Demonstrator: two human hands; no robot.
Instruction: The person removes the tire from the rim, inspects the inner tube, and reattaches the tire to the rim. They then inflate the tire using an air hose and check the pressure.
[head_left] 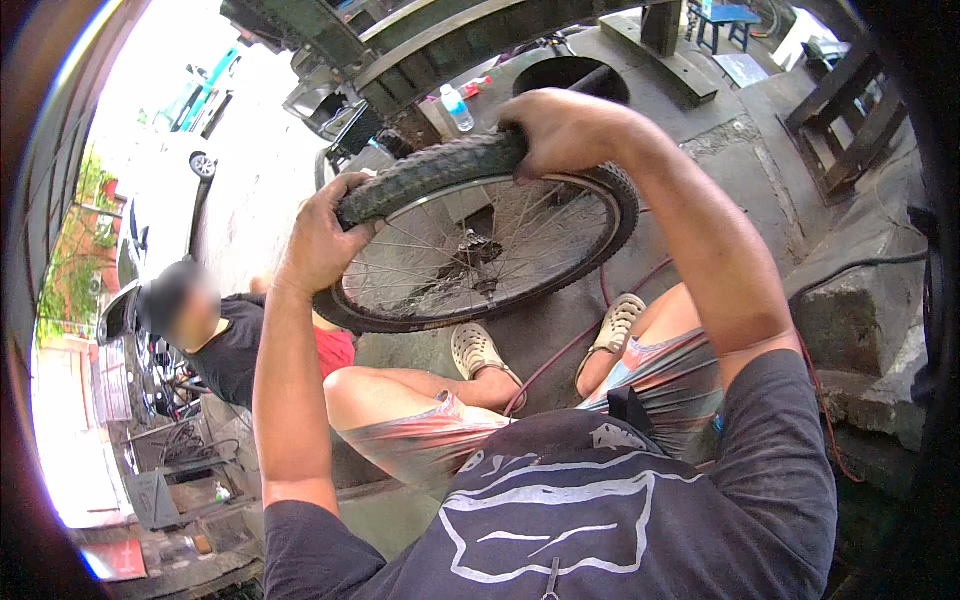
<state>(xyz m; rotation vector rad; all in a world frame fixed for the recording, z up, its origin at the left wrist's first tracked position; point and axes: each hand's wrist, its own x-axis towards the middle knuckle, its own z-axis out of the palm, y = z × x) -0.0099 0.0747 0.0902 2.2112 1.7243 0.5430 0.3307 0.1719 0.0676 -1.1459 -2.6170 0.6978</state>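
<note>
A bicycle wheel with a knobby black tire, thin spokes and a rear sprocket cluster is tilted in front of me, above my bent legs. My left hand grips the tire at the upper left, fingers over the tread and thumb against its side. My right hand is closed round the tire at the top right, slightly blurred. Between my hands the tire stands out over the silver rim; I cannot tell whether it is fully seated on it.
Another person in a dark top sits at my left. A red hose runs between my sandalled feet. Beyond the wheel are a water bottle, a round black basin and steel beams. A concrete ledge is at my right.
</note>
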